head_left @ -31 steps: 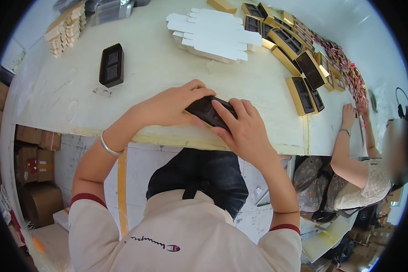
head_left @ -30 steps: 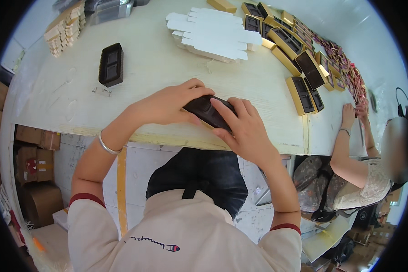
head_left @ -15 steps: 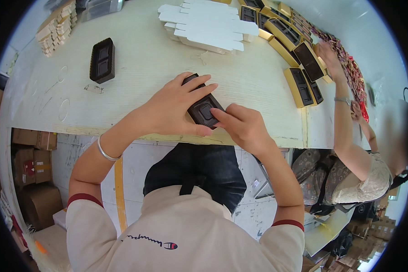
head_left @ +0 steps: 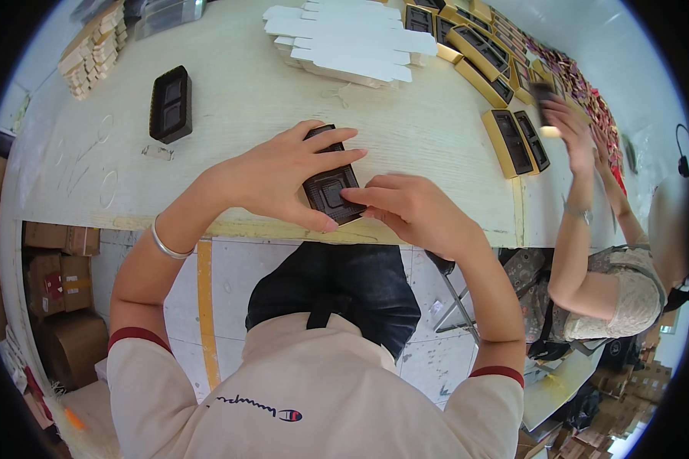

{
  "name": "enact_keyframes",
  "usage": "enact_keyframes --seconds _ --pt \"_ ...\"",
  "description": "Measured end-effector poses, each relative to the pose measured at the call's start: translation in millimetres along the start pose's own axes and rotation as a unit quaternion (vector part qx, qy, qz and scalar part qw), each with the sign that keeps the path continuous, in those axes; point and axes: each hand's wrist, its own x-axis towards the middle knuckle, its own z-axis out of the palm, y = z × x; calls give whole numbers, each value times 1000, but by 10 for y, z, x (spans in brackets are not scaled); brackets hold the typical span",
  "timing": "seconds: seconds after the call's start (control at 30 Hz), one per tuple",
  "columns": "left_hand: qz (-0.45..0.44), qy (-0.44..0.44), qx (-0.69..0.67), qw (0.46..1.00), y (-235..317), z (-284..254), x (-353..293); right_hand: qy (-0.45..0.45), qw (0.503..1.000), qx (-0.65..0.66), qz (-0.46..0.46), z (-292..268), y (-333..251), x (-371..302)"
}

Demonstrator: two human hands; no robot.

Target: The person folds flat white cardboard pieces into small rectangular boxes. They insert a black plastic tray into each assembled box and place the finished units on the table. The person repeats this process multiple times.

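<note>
A dark brown plastic tray with moulded recesses lies at the table's front edge in front of me, a thin light rim showing at its near corner. My left hand holds it from the left, fingers spread across its far part and thumb along the near end. From the right, my right hand grips its near right edge, index fingertip pressing into the recess and the other fingers curled. A second dark tray lies alone to the left, touched by neither hand.
Flat white carton blanks are stacked at the back. Gold boxes with dark trays stand at the right, beyond them a heap of small wrapped pieces. A co-worker's hand moves there with a dark item. Pale stacked strips stand far left.
The tray has turned slightly more upright and shifted a little left under my hands. My right index finger still presses into it. The co-worker's hand has lifted a dark piece off the gold boxes.
</note>
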Motion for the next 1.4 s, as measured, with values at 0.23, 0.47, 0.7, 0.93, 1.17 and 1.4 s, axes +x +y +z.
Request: enact_keyframes --seconds 0.23,0.47,0.7,0.93,1.17,1.4 --pt "-29 125 122 984 98 292 -90 167 974 -152 10 445 -236 -91" --pt "-58 174 -97 978 159 238 -87 263 952 -142 62 767 -260 -73" --pt "127 253 -393 875 746 -340 -616 332 886 -276 171 -317 454 -701" --pt "439 53 -602 665 1312 -812 -695 295 894 -303 147 -836 845 -219" --pt "471 81 -610 632 1360 -586 -951 227 939 -254 52 -314 911 928" --pt "418 21 -632 653 1104 -500 -772 304 933 -195 -5 -357 1033 874"
